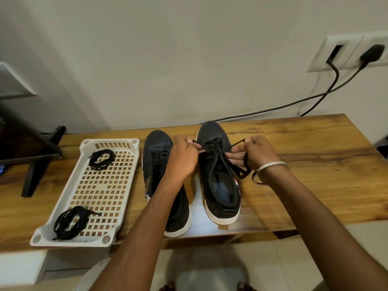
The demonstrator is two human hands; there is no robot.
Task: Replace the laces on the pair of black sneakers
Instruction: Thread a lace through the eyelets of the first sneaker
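Observation:
Two black sneakers with white soles stand side by side on the wooden table, toes pointing away from me. The left sneaker (156, 152) is partly hidden by my left forearm. Over the right sneaker (218, 179), my left hand (183, 156) pinches one strand of its black lace (218, 150) and my right hand (257, 154) grips the other strand, which loops around the fingers and trails down to the table. Both strands are stretched sideways from the eyelets.
A white perforated tray (100, 185) lies left of the shoes, holding two coiled black lace bundles (102, 159) (70, 222). A black stand (39, 156) sits at far left. Two black cables (294, 103) run from a wall socket (346, 52) behind the table.

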